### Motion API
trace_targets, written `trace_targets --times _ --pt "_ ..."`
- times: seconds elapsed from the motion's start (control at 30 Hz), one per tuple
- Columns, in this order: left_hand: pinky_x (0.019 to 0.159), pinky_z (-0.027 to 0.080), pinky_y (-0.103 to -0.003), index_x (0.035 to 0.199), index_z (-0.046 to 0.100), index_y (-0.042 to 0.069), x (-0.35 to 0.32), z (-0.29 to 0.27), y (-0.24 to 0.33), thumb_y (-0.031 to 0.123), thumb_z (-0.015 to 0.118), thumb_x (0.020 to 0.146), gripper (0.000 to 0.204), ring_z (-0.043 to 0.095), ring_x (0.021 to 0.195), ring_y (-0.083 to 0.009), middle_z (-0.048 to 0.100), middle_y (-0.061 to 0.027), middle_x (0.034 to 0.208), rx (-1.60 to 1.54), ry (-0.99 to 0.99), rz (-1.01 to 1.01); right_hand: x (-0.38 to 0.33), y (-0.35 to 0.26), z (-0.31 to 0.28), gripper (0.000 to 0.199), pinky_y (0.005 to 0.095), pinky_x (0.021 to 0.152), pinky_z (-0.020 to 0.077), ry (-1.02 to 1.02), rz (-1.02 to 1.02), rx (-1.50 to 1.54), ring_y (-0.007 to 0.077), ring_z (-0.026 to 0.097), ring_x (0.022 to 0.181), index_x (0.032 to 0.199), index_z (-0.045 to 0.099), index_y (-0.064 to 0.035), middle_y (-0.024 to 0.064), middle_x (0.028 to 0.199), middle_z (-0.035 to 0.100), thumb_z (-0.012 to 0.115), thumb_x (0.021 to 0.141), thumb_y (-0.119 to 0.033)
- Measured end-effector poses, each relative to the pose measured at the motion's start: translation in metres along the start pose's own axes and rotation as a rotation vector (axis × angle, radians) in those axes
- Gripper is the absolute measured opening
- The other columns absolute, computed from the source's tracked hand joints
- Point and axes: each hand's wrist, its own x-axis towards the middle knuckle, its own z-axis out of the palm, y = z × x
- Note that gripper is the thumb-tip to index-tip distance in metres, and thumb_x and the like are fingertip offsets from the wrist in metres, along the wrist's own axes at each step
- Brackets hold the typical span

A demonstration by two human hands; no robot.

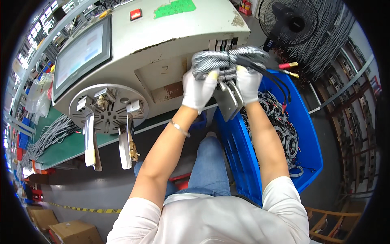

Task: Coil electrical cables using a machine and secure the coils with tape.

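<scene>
The person holds a coiled bundle of cable point(225, 61) with both gloved hands, raised in front of the grey machine point(162, 49) and above the near corner of the blue crate point(243, 158). The left hand point(198, 90) has its fingers closed around the left side of the coil, and the right hand point(248, 83) is closed around the right side, so the bundle is pressed between the two grips. Loose black ends of the cable hang from the right hand down toward the crate. A flat grey metal piece point(228, 99) shows just under the hands; whether a hand holds it cannot be told.

As a judgement, the winding of this bundle seems finished, because the coil is already tight and even. The round winding disc point(109, 107) on the machine front stands bare, with no cable on its pegs. The crate already contains many coiled cables point(284, 134), so a good part of the work looks done. This bundle is not yet laid with the others, and more grey cables point(50, 136) lie on the green bench at the left.
</scene>
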Motion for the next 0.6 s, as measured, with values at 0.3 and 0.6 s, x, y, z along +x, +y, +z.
trace_targets --times 0.3,0.6 --pt "0.065 0.050 -0.031 0.089 0.061 0.006 -0.044 -0.022 0.117 0.021 0.079 0.070 0.031 0.062 0.072 -0.0270 0.061 -0.0113 0.078 -0.149 -0.848 0.078 -0.080 -0.080 -0.171 0.033 0.0312 0.071 0.0513 -0.452 1.318 0.976 0.0145 0.062 0.079 0.097 0.062 -0.0034 0.0036 0.082 0.064 0.053 0.095 -0.035" --pt "0.057 0.047 -0.033 0.091 0.060 0.005 -0.111 -0.029 0.073 0.026 0.072 0.082 0.026 0.057 0.060 -0.0316 0.058 -0.0144 0.071 0.180 -1.328 -0.445 -0.035 -0.111 -0.235 0.024 0.0308 0.073 0.0512 -1.339 0.622 0.626 0.0174 0.064 0.080 0.104 0.062 -0.0018 0.0097 0.095 0.066 0.066 0.084 -0.014"
